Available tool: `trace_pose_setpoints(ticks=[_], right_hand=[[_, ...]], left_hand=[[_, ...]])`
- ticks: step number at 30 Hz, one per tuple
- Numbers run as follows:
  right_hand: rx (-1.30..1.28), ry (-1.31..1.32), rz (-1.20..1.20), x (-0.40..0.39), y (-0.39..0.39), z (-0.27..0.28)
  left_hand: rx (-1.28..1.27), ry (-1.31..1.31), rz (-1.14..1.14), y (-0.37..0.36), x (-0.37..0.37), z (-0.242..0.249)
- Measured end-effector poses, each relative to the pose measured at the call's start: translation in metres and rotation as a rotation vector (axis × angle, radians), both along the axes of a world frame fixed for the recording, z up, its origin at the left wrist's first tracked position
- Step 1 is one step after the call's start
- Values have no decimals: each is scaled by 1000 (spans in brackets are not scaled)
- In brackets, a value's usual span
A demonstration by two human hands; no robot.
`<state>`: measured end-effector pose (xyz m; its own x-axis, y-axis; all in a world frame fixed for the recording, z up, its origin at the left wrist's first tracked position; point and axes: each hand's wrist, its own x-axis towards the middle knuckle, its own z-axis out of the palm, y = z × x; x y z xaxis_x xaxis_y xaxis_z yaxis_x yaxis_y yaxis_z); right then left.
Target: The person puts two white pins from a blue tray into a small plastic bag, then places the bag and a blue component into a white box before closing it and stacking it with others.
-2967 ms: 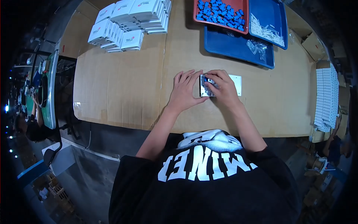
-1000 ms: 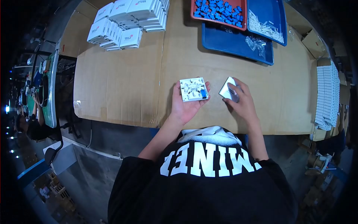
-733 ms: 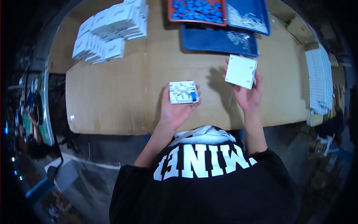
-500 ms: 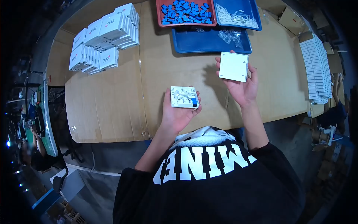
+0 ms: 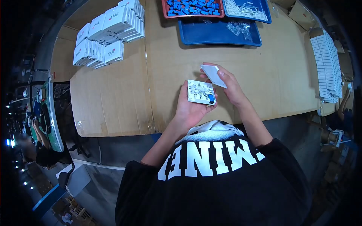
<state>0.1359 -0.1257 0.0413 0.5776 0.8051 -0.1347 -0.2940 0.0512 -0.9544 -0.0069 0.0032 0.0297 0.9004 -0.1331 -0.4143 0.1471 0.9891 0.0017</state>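
Observation:
My left hand [image 5: 190, 111] holds a square white box base [image 5: 196, 93] from below, its open side facing up. Inside the base are white parts, and a blue connector [image 5: 211, 98] sits in its near right corner. In my right hand [image 5: 232, 88] is a flat white square cover [image 5: 214, 75], gripped by its edges and tilted. The cover is just above and to the right of the base, near its far right corner. Some of the right fingers are hidden behind the cover.
White boxes with red print [image 5: 115, 19] are stacked at the far left. A red tray [image 5: 194, 16] of blue connectors, a blue tray [image 5: 268, 19] of white pieces and another blue tray [image 5: 196, 35] with clear bags stand at the back. White covers [image 5: 326, 64] are piled right.
My right hand has brought the cover left and toward me, turning it from flat to tilted. The left hand with the base has moved slightly right. The camera view has shifted a little.

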Motion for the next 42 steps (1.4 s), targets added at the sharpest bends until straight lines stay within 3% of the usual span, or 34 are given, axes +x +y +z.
trace_pose_setpoints(ticks=[18, 25, 27, 34, 42], right_hand=[[-152, -317, 247, -13, 0, -3], [-103, -312, 305, -9, -2, -8], [-227, -155, 310, -9, -1, -5], [-292, -354, 228, -14, 8, -9], [-434, -243, 240, -5, 8, -6]], left_hand=[[156, 143, 31, -11, 6, 5], [210, 150, 4, -9, 7, 3], [219, 179, 19, -13, 9, 5], [206, 265, 8, -9, 14, 0], [195, 271, -63, -3, 17, 4]])
